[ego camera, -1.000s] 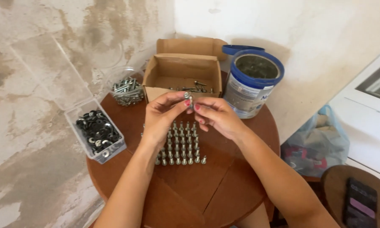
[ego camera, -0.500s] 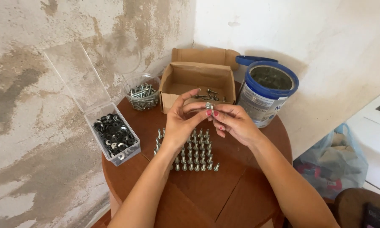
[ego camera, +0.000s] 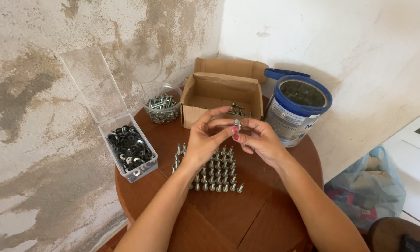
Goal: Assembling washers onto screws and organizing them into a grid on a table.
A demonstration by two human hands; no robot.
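A small metal screw (ego camera: 237, 123) is held above the middle of the round wooden table (ego camera: 266, 219), between both hands; left hand (ego camera: 204, 140) pinches it from the left with thumb and fingertips, other fingers loosely curled; right hand (ego camera: 260, 141) pinches it from the right, fingertips pressed to the same piece, the two hands touching at the tips; whether a washer sits on the screw cannot be told. Directly below the hands, a block of upright screws (ego camera: 210, 170) stands in rows on the tabletop, partly hidden by the left wrist; bare wood lies open toward the near edge, crossed by the forearms. Behind the hands, an open cardboard box (ego camera: 221, 95) with a few loose screws in its right corner; just left of it a clear round tub of screws (ego camera: 162, 106) by the table's far-left rim; at the left edge a clear plastic box of black washers (ego camera: 130, 150), lid up against the wall, overhanging the rim slightly. At the far right, a blue-rimmed can (ego camera: 297, 109), close to the box, its blue lid (ego camera: 284, 73) behind it. Off the table to the right, a plastic bag (ego camera: 371, 186) on the floor.
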